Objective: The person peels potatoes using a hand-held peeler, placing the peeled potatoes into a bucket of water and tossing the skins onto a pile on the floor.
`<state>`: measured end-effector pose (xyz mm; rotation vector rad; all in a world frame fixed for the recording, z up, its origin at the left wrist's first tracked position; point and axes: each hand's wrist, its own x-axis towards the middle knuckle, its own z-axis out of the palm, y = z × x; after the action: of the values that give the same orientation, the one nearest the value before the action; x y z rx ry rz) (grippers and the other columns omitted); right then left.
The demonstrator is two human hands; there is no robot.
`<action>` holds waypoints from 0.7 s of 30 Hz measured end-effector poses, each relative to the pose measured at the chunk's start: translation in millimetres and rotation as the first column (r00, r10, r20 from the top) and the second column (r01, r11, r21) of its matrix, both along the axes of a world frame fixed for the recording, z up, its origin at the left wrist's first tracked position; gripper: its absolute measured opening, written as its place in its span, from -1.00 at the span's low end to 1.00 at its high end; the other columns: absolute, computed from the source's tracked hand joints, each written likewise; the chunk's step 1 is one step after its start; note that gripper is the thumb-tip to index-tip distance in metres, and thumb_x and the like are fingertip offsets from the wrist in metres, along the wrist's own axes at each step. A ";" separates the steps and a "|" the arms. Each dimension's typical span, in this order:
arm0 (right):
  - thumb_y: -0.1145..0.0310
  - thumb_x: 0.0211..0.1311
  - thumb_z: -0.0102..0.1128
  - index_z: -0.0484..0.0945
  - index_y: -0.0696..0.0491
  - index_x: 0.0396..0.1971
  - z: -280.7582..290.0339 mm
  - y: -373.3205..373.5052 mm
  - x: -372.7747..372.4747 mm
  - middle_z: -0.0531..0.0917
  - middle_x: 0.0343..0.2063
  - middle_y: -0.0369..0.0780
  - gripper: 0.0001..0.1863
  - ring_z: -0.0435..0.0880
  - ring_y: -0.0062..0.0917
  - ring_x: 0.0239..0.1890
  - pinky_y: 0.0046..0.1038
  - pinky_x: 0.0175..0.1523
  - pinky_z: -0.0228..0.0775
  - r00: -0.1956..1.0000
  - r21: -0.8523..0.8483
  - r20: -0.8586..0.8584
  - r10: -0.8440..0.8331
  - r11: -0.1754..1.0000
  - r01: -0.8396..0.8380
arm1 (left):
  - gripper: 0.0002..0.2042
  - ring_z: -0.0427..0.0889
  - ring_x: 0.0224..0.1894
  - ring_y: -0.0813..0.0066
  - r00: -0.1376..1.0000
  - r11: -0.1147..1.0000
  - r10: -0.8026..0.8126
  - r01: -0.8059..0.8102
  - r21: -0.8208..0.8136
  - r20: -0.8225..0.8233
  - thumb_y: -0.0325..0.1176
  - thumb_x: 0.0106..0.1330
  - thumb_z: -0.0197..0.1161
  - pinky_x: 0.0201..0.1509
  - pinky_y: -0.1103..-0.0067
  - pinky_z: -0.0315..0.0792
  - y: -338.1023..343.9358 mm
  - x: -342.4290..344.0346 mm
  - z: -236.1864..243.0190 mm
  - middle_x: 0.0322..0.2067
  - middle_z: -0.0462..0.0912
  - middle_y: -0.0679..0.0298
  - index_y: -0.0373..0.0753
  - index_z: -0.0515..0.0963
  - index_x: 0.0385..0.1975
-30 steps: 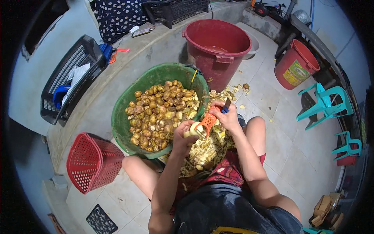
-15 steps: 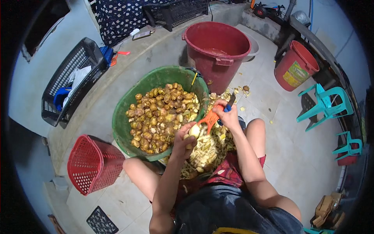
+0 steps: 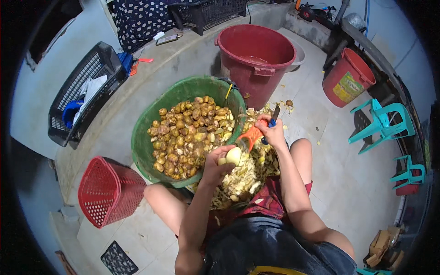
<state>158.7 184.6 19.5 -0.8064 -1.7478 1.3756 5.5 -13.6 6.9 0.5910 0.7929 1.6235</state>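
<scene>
Left forearm (image 3: 198, 206) and right forearm (image 3: 295, 183) reach forward and converge. The left hand (image 3: 214, 166) is curled, its fingers (image 3: 223, 149) bent in a grip; the right hand (image 3: 274, 131), slightly farther forward, is likewise clenched. Left knee (image 3: 153, 193) and right knee (image 3: 301, 146) are spread apart.
</scene>
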 end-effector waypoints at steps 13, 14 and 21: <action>0.37 0.05 0.46 0.61 0.16 -0.34 2.2 -16.6 -5.5 0.62 -0.47 -0.36 -0.75 0.52 -0.71 -0.39 -0.60 -0.24 0.38 0.998 -0.064 -0.033 0.054 0.996 -0.056 | -0.29 0.58 -0.25 0.58 0.953 0.998 0.067 -0.070 0.002 0.297 -0.41 0.01 0.47 -0.27 0.74 0.51 3.4 1.7 10.6 -0.09 0.54 0.21 -0.41 0.27 0.19; 0.33 0.05 0.48 0.60 0.16 -0.32 2.9 -19.5 -7.2 0.61 -0.44 -0.36 -0.72 0.53 -0.71 -0.36 -0.61 -0.23 0.37 0.993 -0.076 -0.091 0.076 0.994 -0.083 | -0.29 0.58 -0.25 0.58 0.953 0.997 0.069 -0.072 -0.001 0.296 -0.41 0.01 0.47 -0.27 0.74 0.51 3.5 1.5 7.2 -0.09 0.54 0.21 -0.41 0.27 0.19; 0.40 0.03 0.45 0.61 0.17 -0.36 20.5 -40.2 -14.6 0.64 -0.41 -0.33 -0.77 0.55 -0.69 -0.34 -0.58 -0.17 0.40 0.993 0.054 -0.047 0.105 0.993 -0.102 | -0.24 0.58 -0.17 0.58 0.995 0.999 0.041 -0.042 0.009 0.087 -0.38 -0.06 0.55 -0.22 0.73 0.51 1.8 1.0 -5.3 -0.08 0.54 0.23 -0.41 0.29 0.17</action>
<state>144.1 144.3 40.0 -0.6566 -1.8008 1.4008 6.4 -11.8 1.6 0.5112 0.7364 1.6808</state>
